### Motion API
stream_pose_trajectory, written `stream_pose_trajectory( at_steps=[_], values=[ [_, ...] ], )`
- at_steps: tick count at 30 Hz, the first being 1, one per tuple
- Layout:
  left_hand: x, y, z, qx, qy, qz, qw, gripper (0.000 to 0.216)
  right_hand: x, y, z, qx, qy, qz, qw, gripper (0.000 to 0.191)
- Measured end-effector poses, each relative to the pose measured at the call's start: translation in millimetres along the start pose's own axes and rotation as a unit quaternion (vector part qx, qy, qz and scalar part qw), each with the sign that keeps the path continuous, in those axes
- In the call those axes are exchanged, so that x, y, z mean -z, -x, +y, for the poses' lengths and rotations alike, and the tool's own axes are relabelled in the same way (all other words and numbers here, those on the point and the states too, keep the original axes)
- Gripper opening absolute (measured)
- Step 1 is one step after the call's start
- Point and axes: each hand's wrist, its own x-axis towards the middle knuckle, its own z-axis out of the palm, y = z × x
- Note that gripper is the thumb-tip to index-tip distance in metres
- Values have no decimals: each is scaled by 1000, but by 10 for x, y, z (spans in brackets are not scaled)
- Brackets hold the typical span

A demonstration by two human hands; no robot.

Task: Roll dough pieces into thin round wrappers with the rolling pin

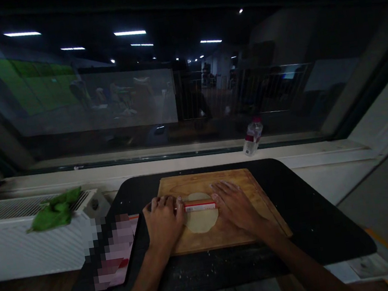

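A flat round of dough (201, 221) lies on a wooden board (221, 178), with a rolling pin (200, 207) across it. The pin's middle carries a red and white label. My left hand (164, 218) curls its fingers over the pin's left end, thumb near the label. Over the right end, my right hand (236, 207) lies with its fingers stretched forward and flat, palm down. Both ends of the pin are hidden under the hands. The dough's edge shows beyond and in front of the pin.
The board rests on a black table (322, 223) dusted with flour specks. A pink packet (122, 253), partly blurred, lies left. A green cloth (56, 210) drapes over a white radiator (30, 245). On the windowsill stands a plastic bottle (253, 137), below a dark window (170, 85).
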Motion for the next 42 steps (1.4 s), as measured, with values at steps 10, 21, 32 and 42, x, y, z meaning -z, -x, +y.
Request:
stream_pose_trajectory(
  at_steps=[10,21,32,42],
  values=[
    [1,29,4,-7,-2,-9,1000,36,19,97,-55,3,4,35,999,46],
    [-37,92,-2,34,53,-37,997,30,-17,204,21,-19,-46,77,996,47],
    [-93,58,-52,28,54,-43,997,34,50,193,-78,-30,-80,63,994,46],
    [-72,-10,-27,22,62,-49,997,37,54,117,-84,-19,-40,33,998,43]
  ],
)
